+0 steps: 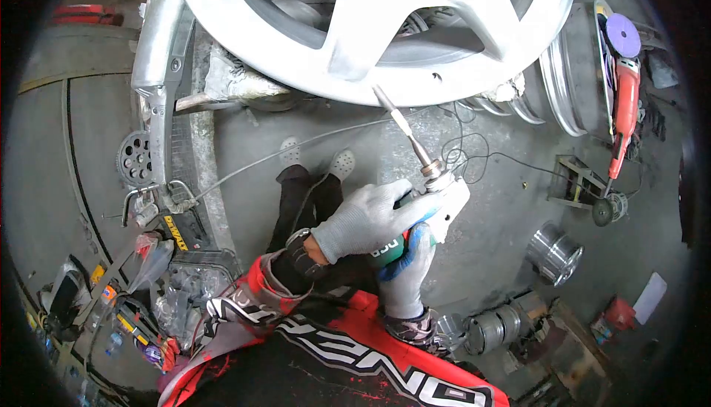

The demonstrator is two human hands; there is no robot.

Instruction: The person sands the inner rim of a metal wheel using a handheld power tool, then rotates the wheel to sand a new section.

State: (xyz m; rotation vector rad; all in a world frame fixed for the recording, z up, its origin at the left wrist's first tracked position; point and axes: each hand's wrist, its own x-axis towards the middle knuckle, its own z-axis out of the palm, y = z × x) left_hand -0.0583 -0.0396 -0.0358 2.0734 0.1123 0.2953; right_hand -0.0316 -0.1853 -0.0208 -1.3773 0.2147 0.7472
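Note:
Both my gloved hands are wrapped round a green-bodied die grinder (387, 252). My left hand (363, 218) closes over its front part, while my right hand (411, 270) grips the body lower down. From the metal collar, a long slim shaft with a pale middle section points up and left. Its tip overlaps the lower rim of a large silver alloy wheel (355, 62) in this view. A white flat piece (456, 211) shows beside the collar, partly behind my fingers. Much of the grinder's body is hidden by the gloves.
A red power tool (627, 103) with a purple disc lies at right. Below it are a metal stand (578, 182) and a silver rim barrel (555, 253). A cable (296, 140) crosses the floor. Plastic bags and a DeWalt box (181, 231) are at left.

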